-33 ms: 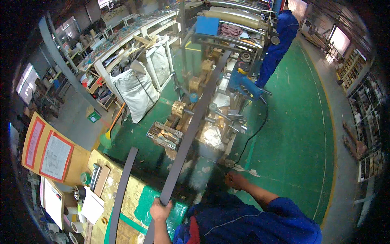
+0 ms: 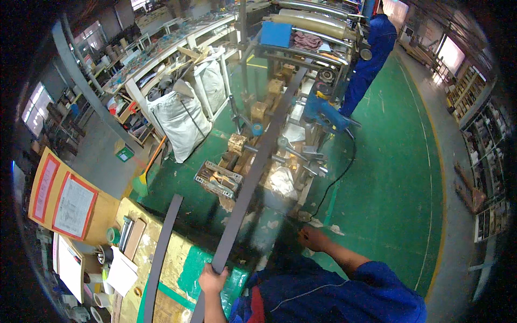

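Gripping one long dark strip (image 2: 257, 167) in the left hand (image 2: 213, 278), fingers wrapped closed around it. Running through that grip, with a short stretch showing below and by far the longer stretch reaching out ahead. To the right of the long dark strip, in shadow: one right hand (image 2: 309, 238), fingers apparently curled, impossible to tell whether holding anything. Counting two strips in all, with one shorter dark strip (image 2: 159, 258) lying left of the long dark strip, apart from the left grip, on the yellow tabletop (image 2: 175, 253). Counting, among containers left of the long dark strip, one open box (image 2: 213, 188) near it, with several tools (image 2: 222, 177) too jumbled to number; farther left, two white sacks (image 2: 180, 126), with grey and dark scraps (image 2: 184, 89) at the nearer mouth; farther left again, one small green box (image 2: 124, 153), contents too small to tell. Close along its left side, at least three wooden blocks (image 2: 237, 142); to its right, one blue machine (image 2: 326, 110) and, beyond, one person (image 2: 371, 59) in blue
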Demonstrator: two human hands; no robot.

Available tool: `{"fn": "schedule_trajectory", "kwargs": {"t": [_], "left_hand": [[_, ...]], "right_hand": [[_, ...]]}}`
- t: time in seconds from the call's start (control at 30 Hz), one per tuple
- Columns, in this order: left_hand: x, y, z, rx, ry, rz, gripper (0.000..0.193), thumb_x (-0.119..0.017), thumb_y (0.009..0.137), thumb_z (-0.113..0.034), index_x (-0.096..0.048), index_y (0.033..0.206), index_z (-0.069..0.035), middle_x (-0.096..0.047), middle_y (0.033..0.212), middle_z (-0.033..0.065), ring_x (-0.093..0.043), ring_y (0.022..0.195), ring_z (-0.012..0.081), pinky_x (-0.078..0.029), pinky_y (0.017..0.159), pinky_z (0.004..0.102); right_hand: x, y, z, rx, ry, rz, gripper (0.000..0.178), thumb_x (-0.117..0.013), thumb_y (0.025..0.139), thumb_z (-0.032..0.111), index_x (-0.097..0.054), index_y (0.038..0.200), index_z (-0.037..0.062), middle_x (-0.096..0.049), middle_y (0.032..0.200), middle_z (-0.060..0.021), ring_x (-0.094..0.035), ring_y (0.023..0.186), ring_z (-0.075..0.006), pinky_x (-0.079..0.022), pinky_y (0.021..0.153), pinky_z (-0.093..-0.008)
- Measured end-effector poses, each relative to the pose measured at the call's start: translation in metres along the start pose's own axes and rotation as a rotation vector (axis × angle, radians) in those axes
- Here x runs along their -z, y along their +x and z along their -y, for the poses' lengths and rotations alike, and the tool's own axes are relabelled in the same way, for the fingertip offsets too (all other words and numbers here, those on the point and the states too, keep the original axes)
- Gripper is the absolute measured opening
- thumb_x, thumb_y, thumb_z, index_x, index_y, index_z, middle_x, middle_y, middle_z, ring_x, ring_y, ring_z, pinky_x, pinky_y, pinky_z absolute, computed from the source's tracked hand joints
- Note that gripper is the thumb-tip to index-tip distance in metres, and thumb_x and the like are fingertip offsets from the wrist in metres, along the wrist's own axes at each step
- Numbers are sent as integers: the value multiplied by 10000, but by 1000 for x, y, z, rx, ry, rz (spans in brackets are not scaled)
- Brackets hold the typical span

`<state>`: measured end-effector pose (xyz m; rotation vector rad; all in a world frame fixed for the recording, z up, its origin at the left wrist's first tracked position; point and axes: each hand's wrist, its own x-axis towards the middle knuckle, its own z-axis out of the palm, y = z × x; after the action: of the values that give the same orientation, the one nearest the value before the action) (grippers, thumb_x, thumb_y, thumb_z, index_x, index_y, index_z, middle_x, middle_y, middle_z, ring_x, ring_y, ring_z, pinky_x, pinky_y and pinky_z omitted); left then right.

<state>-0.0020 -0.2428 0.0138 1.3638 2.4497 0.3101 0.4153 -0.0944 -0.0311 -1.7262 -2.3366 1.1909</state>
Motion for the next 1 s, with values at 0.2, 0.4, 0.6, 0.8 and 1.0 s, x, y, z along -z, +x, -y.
{"fn": "schedule_trajectory", "kwargs": {"t": [0.2,0.4,0.6,0.8,1.0], "left_hand": [[-7,-24,26,20,-37,-26,495,-857,677,-434,-606,862,-49,-704,860,209,-692,786,423,-559,698,511],[-1,-36,42,32,-13,-39,546,-871,637,-472,-582,810,-43,-686,779,205,-683,719,422,-557,664,498],[12,-13,20,65,38,84,578,-859,650,-521,-606,833,-34,-715,809,207,-710,762,415,-567,682,499],[-5,13,-11,50,40,8,588,-849,690,-541,-620,890,-38,-719,845,221,-706,779,434,-568,701,522],[-7,-7,5,97,49,-52,631,-879,652,-579,-584,804,-42,-698,786,219,-692,744,435,-556,675,520]], "right_hand": [[19,18,2,55,-27,-86,431,-690,908,420,-597,1105,48,-679,1062,-237,-653,981,-458,-524,803,-544],[49,33,5,-66,19,15,425,-694,909,394,-604,1144,51,-689,1087,-234,-658,1003,-456,-536,828,-533],[85,48,11,52,-127,-61,445,-653,940,390,-578,1246,75,-698,1102,-227,-670,984,-462,-539,835,-554],[135,65,43,214,-121,-187,541,-632,954,412,-522,1384,102,-697,1102,-241,-674,985,-464,-543,826,-556],[198,77,92,203,-183,-173,387,-589,930,315,-515,1222,72,-691,1071,-246,-679,944,-467,-543,805,-558]]}}
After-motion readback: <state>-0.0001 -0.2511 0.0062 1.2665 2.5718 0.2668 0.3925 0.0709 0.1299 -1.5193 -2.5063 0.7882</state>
